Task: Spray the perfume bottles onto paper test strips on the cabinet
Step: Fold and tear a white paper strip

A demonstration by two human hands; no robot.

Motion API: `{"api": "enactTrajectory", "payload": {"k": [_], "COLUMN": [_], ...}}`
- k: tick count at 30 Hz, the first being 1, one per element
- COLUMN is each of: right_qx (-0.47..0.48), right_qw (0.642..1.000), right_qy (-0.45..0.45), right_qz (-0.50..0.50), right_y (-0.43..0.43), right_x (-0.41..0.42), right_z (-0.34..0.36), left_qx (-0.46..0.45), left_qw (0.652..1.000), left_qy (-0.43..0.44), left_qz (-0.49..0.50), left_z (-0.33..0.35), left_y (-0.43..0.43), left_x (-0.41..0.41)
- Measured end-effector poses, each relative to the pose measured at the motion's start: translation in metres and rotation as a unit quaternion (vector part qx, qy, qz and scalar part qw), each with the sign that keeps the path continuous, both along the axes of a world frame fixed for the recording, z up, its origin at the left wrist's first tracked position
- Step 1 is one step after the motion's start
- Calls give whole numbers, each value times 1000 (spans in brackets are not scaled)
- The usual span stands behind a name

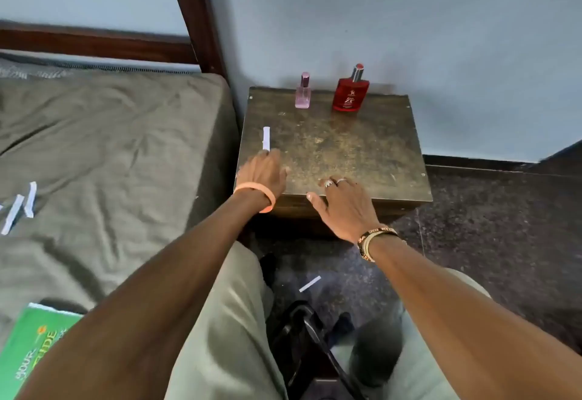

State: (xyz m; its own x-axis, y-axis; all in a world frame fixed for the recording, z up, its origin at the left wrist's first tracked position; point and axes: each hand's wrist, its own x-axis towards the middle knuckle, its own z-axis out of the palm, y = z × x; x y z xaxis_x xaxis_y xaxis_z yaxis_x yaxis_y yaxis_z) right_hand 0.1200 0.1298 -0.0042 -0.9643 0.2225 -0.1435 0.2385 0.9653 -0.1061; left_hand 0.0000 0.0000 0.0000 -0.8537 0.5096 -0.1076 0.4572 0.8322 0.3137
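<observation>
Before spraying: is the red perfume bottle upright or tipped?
Upright: the red perfume bottle stands on its base at the back of the cabinet, cap on top.

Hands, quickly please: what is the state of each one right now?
Left hand: at the near end of the paper strip; whether it grips cannot be told.
Right hand: open, fingers resting on the cabinet, holding nothing.

A pale blue wall meets dark speckled floor beside an olive-sheeted bed

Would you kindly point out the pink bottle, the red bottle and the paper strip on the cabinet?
pink bottle [303,99]: head view, glass body.
red bottle [350,96]: head view, front label.
paper strip [266,137]: head view, mid-length.
</observation>
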Motion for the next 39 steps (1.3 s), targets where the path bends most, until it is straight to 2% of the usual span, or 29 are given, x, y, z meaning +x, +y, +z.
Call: {"api": "enactTrajectory", "payload": {"k": [5, 9, 12, 17, 19, 20, 22, 24, 25, 26, 29, 33, 34, 37, 39], "right_qx": [-61, -115, -164, -223, -315, -384, -519, -619, -649, -660, -638, -647, -652, -670, -667], "right_qw": [998, 992, 984, 966, 929, 892, 791, 697, 665, 650, 656, 624, 624, 639, 673], "right_qy": [18, 54, 49, 76, 103, 112, 108, 90, 88, 92, 125, 170, 174, 159, 135], "right_qz": [9, -15, -45, -102, -164, -211, -304, -351, -359, -365, -383, -403, -395, -344, -289], "right_y": [15, 27, 30, 30, 24, 21, 15, 14, 14, 14, 15, 26, 30, 42, 50], "right_x": [-47, -75, -86, -87, -90, -91, -92, -90, -87, -84, -67, -41, -34, -15, -2], "right_z": [-21, -40, -57, -75, -64, -55, -40, -24, -17, -11, 10, 40, 47, 65, 77], "left_qx": [50, 26, 17, 74, 119, 138, 154, 168, 173, 177, 190, 217, 255, 415, 422], "left_qw": [991, 985, 980, 972, 968, 968, 975, 981, 983, 983, 982, 971, 962, 904, 899], "left_qy": [-67, -102, -102, -77, -69, -63, -43, -25, -16, -9, 5, -30, -54, -94, -113], "left_qz": [106, 134, 169, 209, 210, 200, 156, 95, 64, 41, 2, -92, -81, 41, 38], "left_z": [-23, -51, -67, -75, -71, -69, -62, -50, -43, -38, -16, 19, 28, 54, 71], "left_y": [21, 37, 41, 39, 36, 35, 39, 42, 43, 43, 42, 41, 41, 47, 58], "left_x": [-50, -71, -77, -82, -74, -67, -48, -27, -18, -10, 9, 28, 33, 43, 45]}}
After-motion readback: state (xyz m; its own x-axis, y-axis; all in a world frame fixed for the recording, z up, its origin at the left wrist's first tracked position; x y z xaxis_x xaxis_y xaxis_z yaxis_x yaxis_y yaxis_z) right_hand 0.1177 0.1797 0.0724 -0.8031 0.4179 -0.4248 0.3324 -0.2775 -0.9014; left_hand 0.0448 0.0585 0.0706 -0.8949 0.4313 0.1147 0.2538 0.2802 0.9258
